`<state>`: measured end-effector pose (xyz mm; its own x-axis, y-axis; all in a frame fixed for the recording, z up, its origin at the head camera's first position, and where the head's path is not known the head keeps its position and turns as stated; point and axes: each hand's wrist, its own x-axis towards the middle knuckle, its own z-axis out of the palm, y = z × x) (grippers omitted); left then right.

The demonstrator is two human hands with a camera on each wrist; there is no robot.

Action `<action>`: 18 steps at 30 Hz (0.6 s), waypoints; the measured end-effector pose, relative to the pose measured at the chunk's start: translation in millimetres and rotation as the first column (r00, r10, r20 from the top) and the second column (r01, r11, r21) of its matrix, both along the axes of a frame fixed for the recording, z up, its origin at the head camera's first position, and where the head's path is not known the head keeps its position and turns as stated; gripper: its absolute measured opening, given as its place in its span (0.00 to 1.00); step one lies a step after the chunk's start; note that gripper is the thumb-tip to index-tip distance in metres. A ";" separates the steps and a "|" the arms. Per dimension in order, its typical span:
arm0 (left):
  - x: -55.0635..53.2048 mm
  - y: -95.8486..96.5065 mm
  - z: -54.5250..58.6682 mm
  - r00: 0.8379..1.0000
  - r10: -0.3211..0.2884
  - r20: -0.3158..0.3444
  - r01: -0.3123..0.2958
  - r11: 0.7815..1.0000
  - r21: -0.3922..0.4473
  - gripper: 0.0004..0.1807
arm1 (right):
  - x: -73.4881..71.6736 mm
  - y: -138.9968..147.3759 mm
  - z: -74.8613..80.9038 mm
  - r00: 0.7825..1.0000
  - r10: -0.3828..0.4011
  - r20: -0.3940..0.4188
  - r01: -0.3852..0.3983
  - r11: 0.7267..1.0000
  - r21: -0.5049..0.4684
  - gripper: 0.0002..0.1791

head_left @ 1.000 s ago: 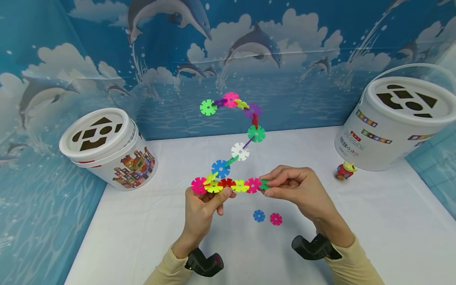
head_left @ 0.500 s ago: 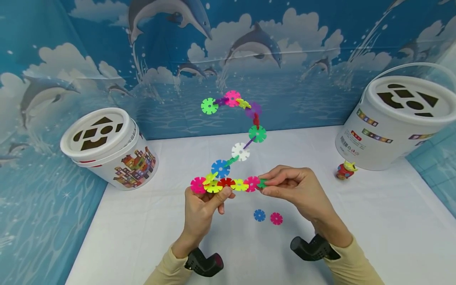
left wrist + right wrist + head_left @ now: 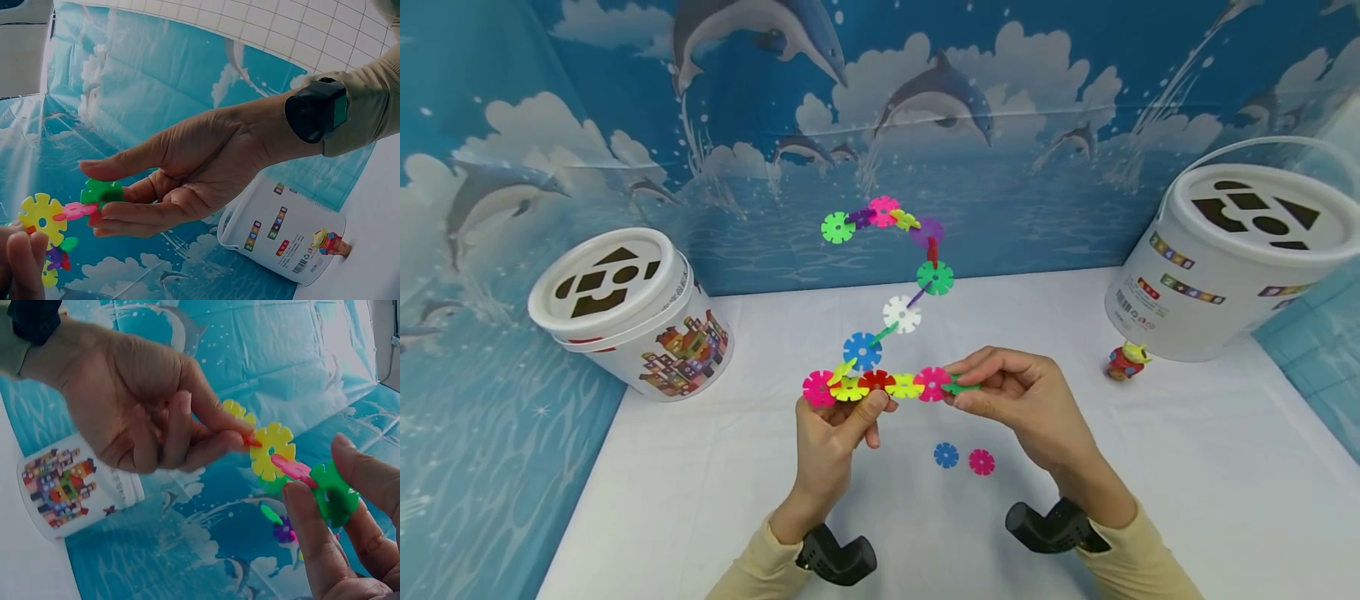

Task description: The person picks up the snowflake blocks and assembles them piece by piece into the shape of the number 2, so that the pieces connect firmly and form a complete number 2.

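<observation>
A chain of slotted plastic discs, linked edge to edge, spans both hands and curves up and away in the head view. My left hand (image 3: 827, 454) pinches the red disc (image 3: 876, 382) in its front row between thumb and fingers. At the row's right end, my right hand (image 3: 1022, 404) pinches a green disc (image 3: 335, 494) that meets the pink disc (image 3: 934, 384). Between pink and red sits a yellow disc (image 3: 272, 451). Farther up the chain are a blue disc (image 3: 862, 351), a white disc (image 3: 902, 314) and, at its far end, a light green disc (image 3: 837, 227).
On the white table lie a loose blue disc (image 3: 946, 455) and a loose pink disc (image 3: 981, 462). One white bucket (image 3: 617, 333) stands at left, a larger bucket (image 3: 1187, 275) at right, with a small toy figure (image 3: 1126, 361) before it. A dolphin-print cloth (image 3: 760, 242) hangs behind.
The right fingers have shifted slightly on the green disc, so more of it shows. The chain's upper part has swung a little to the left. Both hands keep their grip.
</observation>
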<state>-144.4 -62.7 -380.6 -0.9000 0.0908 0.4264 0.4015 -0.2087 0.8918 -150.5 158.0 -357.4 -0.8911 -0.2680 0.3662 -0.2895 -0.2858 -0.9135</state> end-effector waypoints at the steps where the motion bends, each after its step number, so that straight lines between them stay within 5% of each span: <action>1: 0.0 0.3 -0.5 1.000 0.009 -0.005 -0.009 1.000 0.000 0.08 | 0.0 -0.1 -0.9 1.000 0.010 -0.008 -0.010 1.000 -0.009 0.08; 9: 1.3 3.9 -2.7 0.999 0.033 0.015 -0.034 0.997 0.072 0.09 | -0.2 -0.3 -4.8 0.997 0.075 0.008 -0.075 0.995 -0.063 0.11; 18: -0.9 8.9 -4.7 0.997 0.012 0.081 -0.023 0.991 0.131 0.09 | -1.1 -4.9 -4.1 0.999 0.037 0.016 -0.035 0.992 -0.118 0.10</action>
